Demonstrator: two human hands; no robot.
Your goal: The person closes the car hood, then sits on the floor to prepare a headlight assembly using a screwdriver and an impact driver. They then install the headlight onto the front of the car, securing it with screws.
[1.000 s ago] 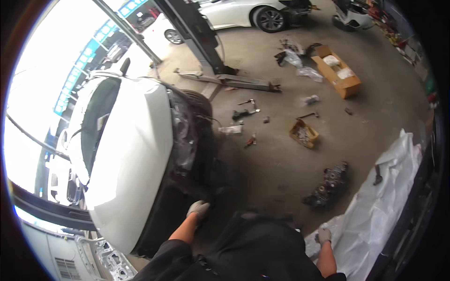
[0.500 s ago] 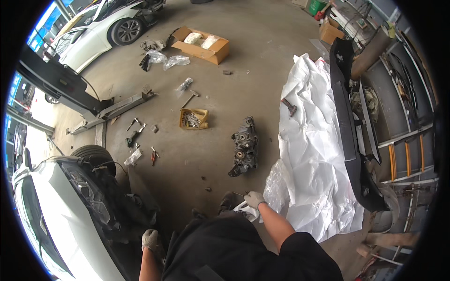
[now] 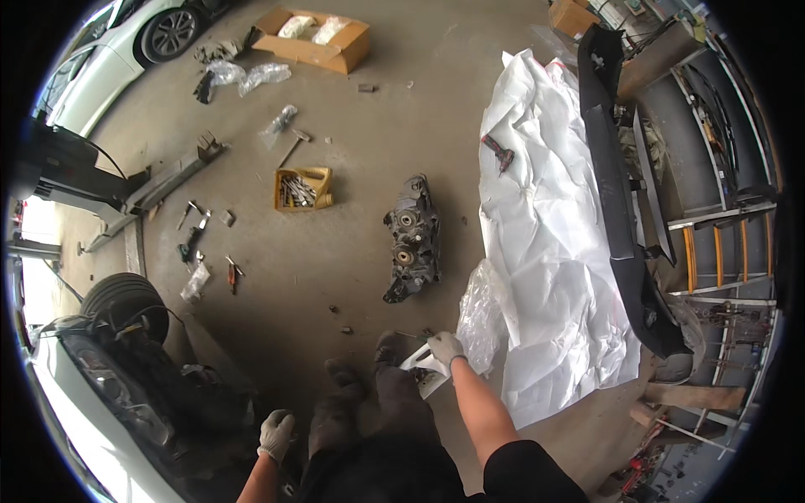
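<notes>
My right hand (image 3: pixel 446 348), in a pale work glove, is closed on a thin-shafted tool that looks like a screwdriver (image 3: pixel 427 334). Just below it is a white plastic-looking part (image 3: pixel 425 367) with cut-outs, close to my right leg; I cannot tell if the hand touches it. My left hand (image 3: pixel 277 434), gloved too, hangs with curled fingers beside the front of a white car, and nothing shows in it. Ahead on the floor lies a black headlight unit (image 3: pixel 413 239), its back with two round sockets facing up.
A yellow cut-open container (image 3: pixel 303 189) of metal tools stands beyond, with a hammer (image 3: pixel 293 147) nearby. White sheeting (image 3: pixel 549 251) on the right bears a cordless drill (image 3: pixel 499 154); alongside stands a black bumper (image 3: pixel 610 176). A tyre (image 3: pixel 126 303), lift arm (image 3: pixel 172 178) and cardboard box (image 3: pixel 314 40) lie further off.
My view has shifted, so the floor items appear further left and higher. My right hand keeps its hold on the tool beside the white part. The left hand remains low by the car.
</notes>
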